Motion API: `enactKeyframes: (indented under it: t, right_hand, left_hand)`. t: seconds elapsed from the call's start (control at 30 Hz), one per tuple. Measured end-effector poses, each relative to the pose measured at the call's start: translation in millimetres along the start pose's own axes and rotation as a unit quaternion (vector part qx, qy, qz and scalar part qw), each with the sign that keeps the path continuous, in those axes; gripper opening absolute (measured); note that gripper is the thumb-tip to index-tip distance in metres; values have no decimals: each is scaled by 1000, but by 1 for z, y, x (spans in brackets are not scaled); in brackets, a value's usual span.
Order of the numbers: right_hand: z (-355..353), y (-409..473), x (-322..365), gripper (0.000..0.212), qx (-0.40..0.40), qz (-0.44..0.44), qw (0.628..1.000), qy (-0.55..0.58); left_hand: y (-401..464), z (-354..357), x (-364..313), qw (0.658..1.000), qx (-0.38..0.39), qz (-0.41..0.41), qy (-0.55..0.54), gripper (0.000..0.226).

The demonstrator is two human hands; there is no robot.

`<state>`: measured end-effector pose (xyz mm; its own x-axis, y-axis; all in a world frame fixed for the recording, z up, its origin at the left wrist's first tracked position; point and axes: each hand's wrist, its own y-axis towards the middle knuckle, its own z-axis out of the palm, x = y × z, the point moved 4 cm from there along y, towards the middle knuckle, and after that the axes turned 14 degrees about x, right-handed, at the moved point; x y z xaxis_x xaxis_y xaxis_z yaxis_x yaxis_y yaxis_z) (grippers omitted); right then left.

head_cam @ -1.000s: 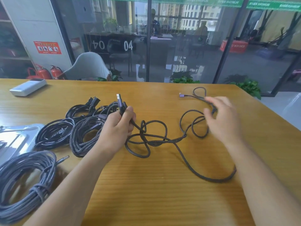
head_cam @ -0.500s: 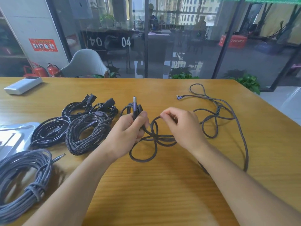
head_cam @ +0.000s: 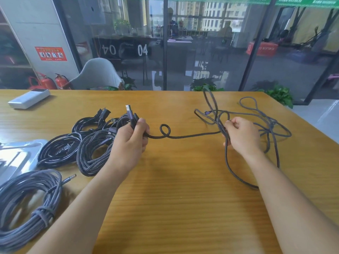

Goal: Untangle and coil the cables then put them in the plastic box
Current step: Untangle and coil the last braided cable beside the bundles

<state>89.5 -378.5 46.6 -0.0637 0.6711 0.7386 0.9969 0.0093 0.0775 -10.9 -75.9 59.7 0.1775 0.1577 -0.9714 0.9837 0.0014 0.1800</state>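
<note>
The left hand (head_cam: 131,143) curls its fingers around the plug end of a dark braided USB cable (head_cam: 185,136), its silver connector (head_cam: 128,108) pointing up. The right hand (head_cam: 240,135) pinches the same cable further along, beside its loose tangle at the far right of the wooden table (head_cam: 174,198). Left of the left hand lie coiled black cables (head_cam: 60,151) and a grey bundled cable (head_cam: 27,202). The clear plastic box (head_cam: 16,156) sits at the table's left edge. The glass wall beyond the table reads "04" (head_cam: 142,50).

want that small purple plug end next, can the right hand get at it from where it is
Probably yes: the purple plug lies on the table just beyond the right hand, though loose cable loops cross it and the hand grips cable.
</note>
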Motion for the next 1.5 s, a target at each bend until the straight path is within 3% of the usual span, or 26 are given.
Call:
enactKeyframes:
  t: [0.07,0.13,0.2,0.27,0.37,0.43,0.53,0.6,0.67,0.77,0.83,0.9,0.97,1.07,1.17,1.33,1.43,1.5]
  right_hand:
    - [1,-1,1,22,30,-17,998,60]
    - [1,-3,4,16,75,-39,978,190]
    - [-2,-2,6,30,109,-74,941,313]
    - [-6,-3,9,36,121,-102,917,366]
    - [-8,-12,24,32,92,-171,931,310]
    - [4,-23,45,31,118,-217,929,274]
    - [36,-41,65,47,269,-212,924,170]
    - [50,-52,67,53,378,-180,902,110]
    - [53,-60,67,54,436,-181,877,91]
    - [49,-63,73,58,413,-187,881,139]
    - [50,-59,74,36,393,-185,889,141]
    - [59,-60,73,19,426,-175,877,136]
    - [68,-64,72,28,470,-181,858,103]
    - [75,-67,72,25,498,-208,840,57]
    - [78,-62,73,12,438,-234,867,40]
    - [66,-49,75,14,223,-282,933,6]
    - [48,-48,75,11,117,-328,937,-2]
    - [39,-51,76,10,88,-344,935,-7]
  left_hand:
    - [0,-2,1,1000,-6,-1,-2,38]
    - [0,-3,0,1000,-7,1,-4,38]
    - [0,-2,0,1000,-5,1,-9,38]
    - [0,-1,0,1000,-2,2,-15,39]
    - [0,-1,0,1000,12,7,-4,40]
    - [0,1,-1,999,29,15,-5,40]
    - [-1,6,-4,998,54,28,-7,40]
    - [-1,7,-6,997,66,35,-8,40]
    - [-1,8,-6,997,65,32,-14,40]
    - [-1,7,-8,997,56,27,-37,40]
    - [-2,7,-11,996,54,32,-56,41]
    - [-4,10,-15,995,58,38,-65,41]
    - [-5,12,-18,994,67,43,-69,42]
    - [-7,16,-20,993,83,42,-72,42]
    - [-8,21,-21,990,112,40,-71,41]
    - [-7,23,-14,991,135,9,-11,40]
    - [-5,19,-7,992,121,-15,21,41]
    - [-4,16,-7,993,109,-18,34,41]
